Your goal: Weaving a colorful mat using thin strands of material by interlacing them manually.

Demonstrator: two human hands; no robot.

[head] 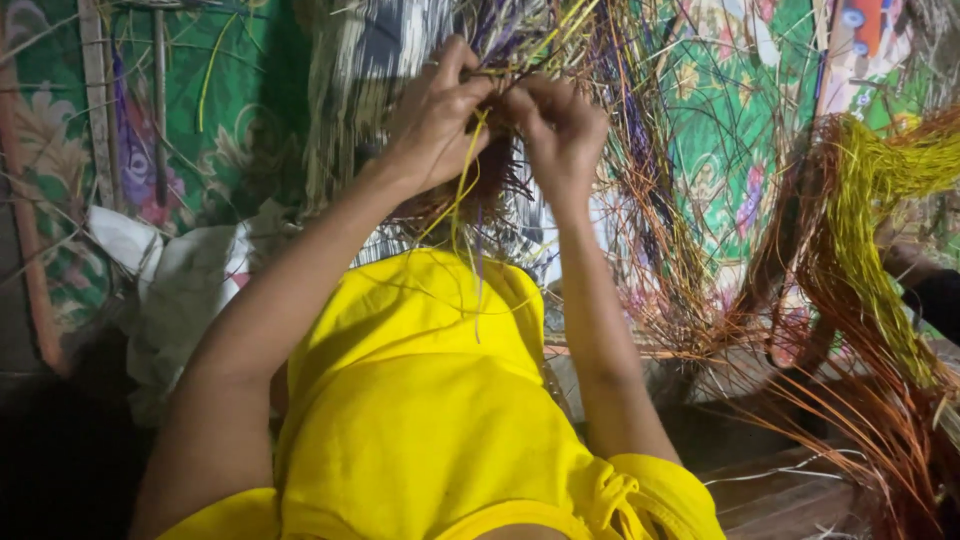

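Observation:
My left hand and my right hand meet at the top middle, both pinched on a small tangle of thin dyed straw strands in yellow, purple and dark red. Loose ends of the strands hang down over my yellow garment. The fingertips of both hands are partly buried in the strands. A pale woven striped piece lies just behind my left hand.
A big bundle of yellow and orange-brown straw fans out at the right. Green flowered cloth covers the ground behind. White crumpled cloth lies at the left, next to a wooden slat.

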